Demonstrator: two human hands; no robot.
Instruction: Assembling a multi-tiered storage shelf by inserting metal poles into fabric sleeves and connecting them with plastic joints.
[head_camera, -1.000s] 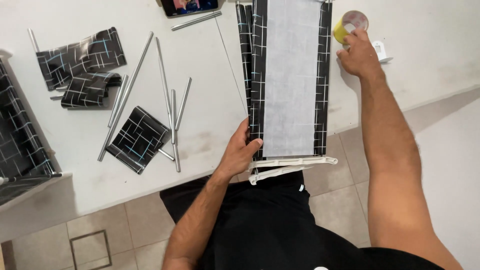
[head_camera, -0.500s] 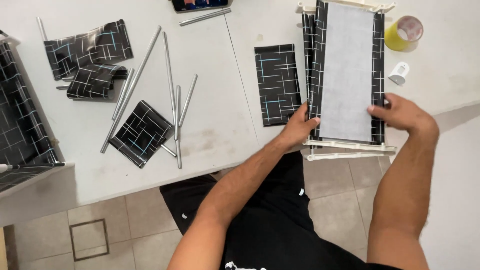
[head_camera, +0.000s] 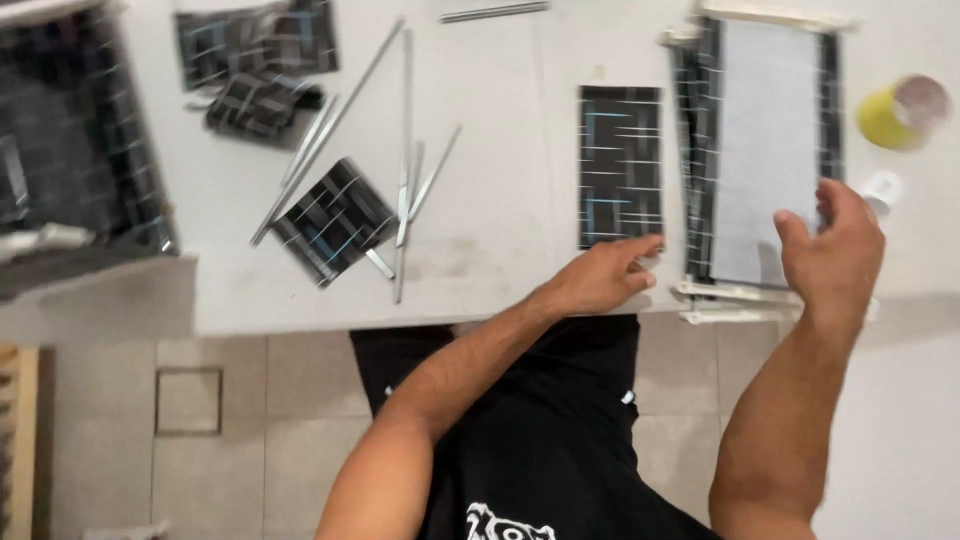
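At the tabletop's (head_camera: 480, 120) near edge I see my left hand (head_camera: 600, 280), fingers spread, touching the flat black patterned fabric rectangle (head_camera: 620, 165) as if to steady it. My right hand (head_camera: 830, 245) hovers half-open, pinching nothing, over the long grey-lined fabric panel on its white frame (head_camera: 765, 150). Toward the far right edge stands a yellow cup (head_camera: 885, 118).

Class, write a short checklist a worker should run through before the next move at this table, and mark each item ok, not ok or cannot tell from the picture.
1. Left hand reaches the small patterned panel: ok, fingertips at its near edge.
2. Right hand has a grip on the long framed panel: cannot tell, the view is blurred.
3. Long framed panel fully on the white table: not ok, its near end is over the edge.
4. Yellow cup apart from the panel: ok.
5. Metal rods out of the hands' way: ok, lying to the left.
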